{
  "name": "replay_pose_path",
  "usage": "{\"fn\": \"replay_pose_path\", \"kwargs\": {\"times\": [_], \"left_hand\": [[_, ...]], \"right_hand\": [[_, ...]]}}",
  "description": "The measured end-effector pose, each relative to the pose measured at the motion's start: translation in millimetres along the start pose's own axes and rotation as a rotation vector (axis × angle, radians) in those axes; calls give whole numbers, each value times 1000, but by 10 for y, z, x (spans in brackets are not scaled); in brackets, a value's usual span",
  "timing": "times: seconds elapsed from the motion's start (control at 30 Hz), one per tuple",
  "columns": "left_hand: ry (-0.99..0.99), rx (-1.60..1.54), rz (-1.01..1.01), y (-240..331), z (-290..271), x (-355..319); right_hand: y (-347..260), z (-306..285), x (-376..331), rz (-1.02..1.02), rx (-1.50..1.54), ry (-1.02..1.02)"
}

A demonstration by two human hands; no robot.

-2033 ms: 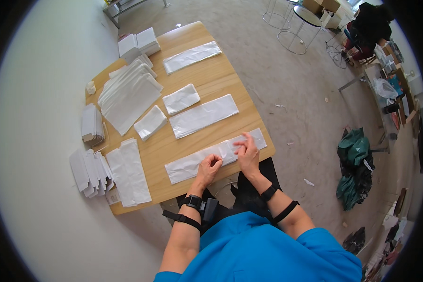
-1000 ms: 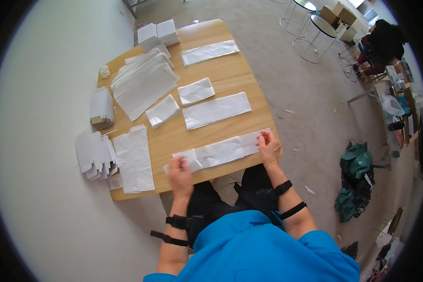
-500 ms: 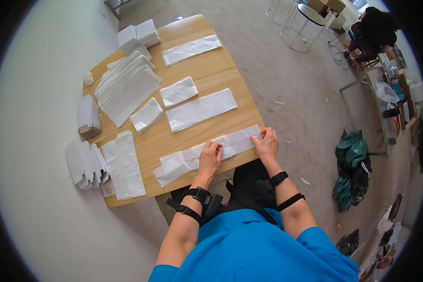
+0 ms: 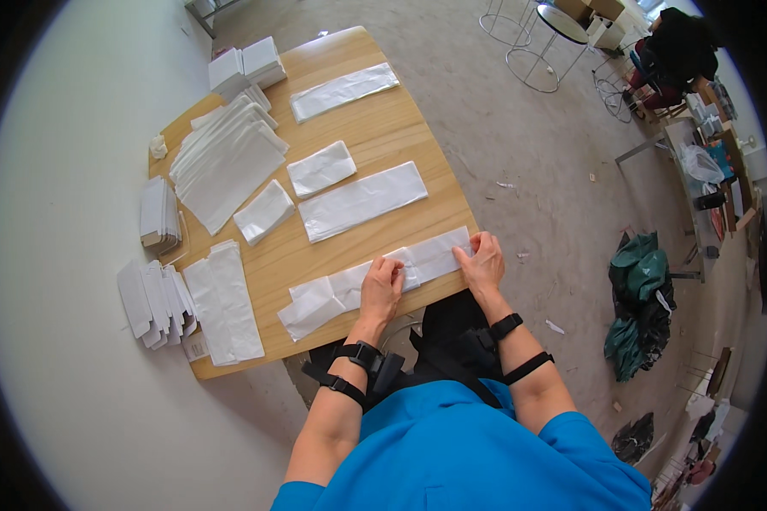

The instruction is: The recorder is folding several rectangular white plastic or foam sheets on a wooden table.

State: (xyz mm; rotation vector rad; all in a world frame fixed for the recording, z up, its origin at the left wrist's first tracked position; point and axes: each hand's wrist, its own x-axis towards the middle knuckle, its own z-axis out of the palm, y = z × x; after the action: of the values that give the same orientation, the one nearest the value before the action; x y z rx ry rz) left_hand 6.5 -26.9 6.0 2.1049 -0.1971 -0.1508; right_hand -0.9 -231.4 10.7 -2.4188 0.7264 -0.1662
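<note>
A long strip of thin white sheet [image 4: 439,253], folded and slightly see-through, lies along the near edge of the wooden table [image 4: 383,140]. Its left end is looser, with overlapping, uneven layers. My left hand [image 4: 382,288] is over the strip's middle, thumb and fingers pinched together at a crosswise fold. At the strip's right end, my right hand [image 4: 483,262] grips the edge between thumb and curled fingers. Just beyond them lies a wide flat white folded sheet [image 4: 364,201], with two shorter folded pieces, one [image 4: 322,169] behind it and another [image 4: 264,212] to its left.
A fanned pile of white sheets [image 4: 228,162] covers the table's left side. White card boxes [image 4: 247,66] stand at the far left corner; flattened cartons [image 4: 156,302] lean by the wall. Dark green bags [image 4: 639,298] lie on the floor. A person [image 4: 677,55] sits far right.
</note>
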Motion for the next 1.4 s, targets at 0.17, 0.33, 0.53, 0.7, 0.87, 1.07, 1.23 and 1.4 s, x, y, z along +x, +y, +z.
{"fn": "replay_pose_path", "kwargs": {"times": [0.17,0.33,0.53,0.7,0.87,1.07,1.23,1.4], "left_hand": [[-17,67,-28,81,0,-13],[-51,84,-33,-4,24,9],[-87,77,-93,73,4,45],[-91,117,-117,133,-3,58],[-36,-296,-275,-6,-182,13],[100,-763,-519,203,-471,-185],[252,-590,-550,-96,-303,-262],[337,-275,-510,-196,-345,-199]], "right_hand": [[-13,-9,-13,8,50,0],[158,67,21,-20,101,-36],[182,64,22,33,364,-12],[-63,-130,-53,0,623,-74],[-685,-263,-392,-266,337,-45],[-965,159,-742,-603,193,-9],[-978,264,-930,-578,299,-192],[-866,69,-852,-282,376,-191]]}}
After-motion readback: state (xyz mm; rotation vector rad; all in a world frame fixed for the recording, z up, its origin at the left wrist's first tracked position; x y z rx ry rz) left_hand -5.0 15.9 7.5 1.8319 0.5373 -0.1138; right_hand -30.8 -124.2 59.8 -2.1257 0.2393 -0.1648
